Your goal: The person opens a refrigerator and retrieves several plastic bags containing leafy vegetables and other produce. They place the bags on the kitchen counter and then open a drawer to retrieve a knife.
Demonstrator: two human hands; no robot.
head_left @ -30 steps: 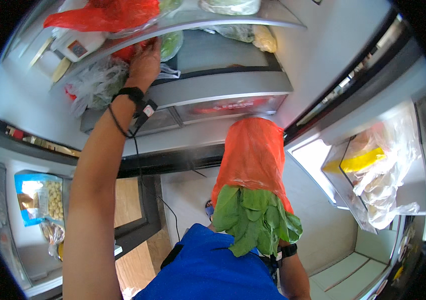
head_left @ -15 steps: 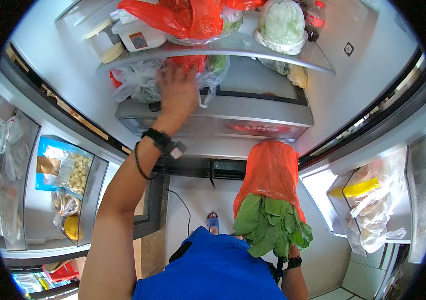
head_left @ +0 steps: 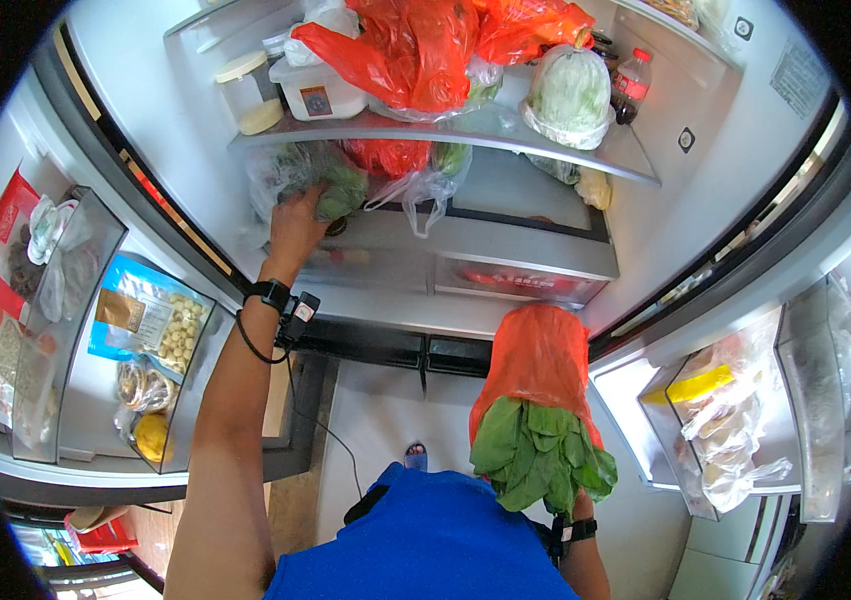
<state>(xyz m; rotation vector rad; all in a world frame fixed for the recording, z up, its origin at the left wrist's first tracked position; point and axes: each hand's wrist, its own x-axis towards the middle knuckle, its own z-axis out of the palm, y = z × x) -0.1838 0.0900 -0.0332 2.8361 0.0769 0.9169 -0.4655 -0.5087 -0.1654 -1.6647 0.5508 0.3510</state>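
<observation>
**Fridge, second shelf: left hand now on the greens**

- Your left hand [head_left: 296, 225]: has come down from the glass shelf [head_left: 506, 125] above and now grasps a clear bag of greens [head_left: 321, 185] lying beneath it.
- Your right hand [head_left: 568, 500]: hidden; cannot tell its grip. An orange bag of leafy greens [head_left: 536, 400] hangs above it, outside the fridge, as before.
</observation>
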